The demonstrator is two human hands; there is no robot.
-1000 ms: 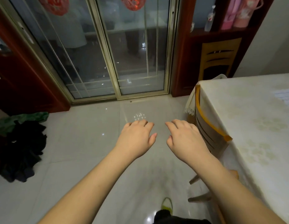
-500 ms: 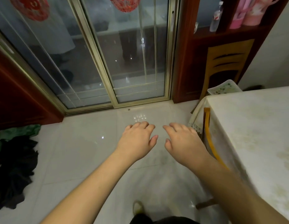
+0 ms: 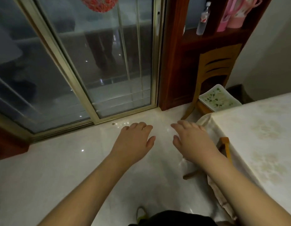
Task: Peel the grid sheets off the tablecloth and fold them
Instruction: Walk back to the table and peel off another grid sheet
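While both arms reach forward over the tiled floor (image 3: 60, 168), the left hand (image 3: 133, 141) and right hand (image 3: 193, 141) hang palm-down, fingers spread and empty, just apart from each other. Right of the right hand stands the table, its pale flowered tablecloth (image 3: 263, 144) draping over the edge. No grid sheets can be made out on its visible part. A wooden chair (image 3: 214, 66) stands beyond the tablecloth, beside the glass door (image 3: 108, 62).

Single head-worn view, forward and down, close over outstretched forearms.
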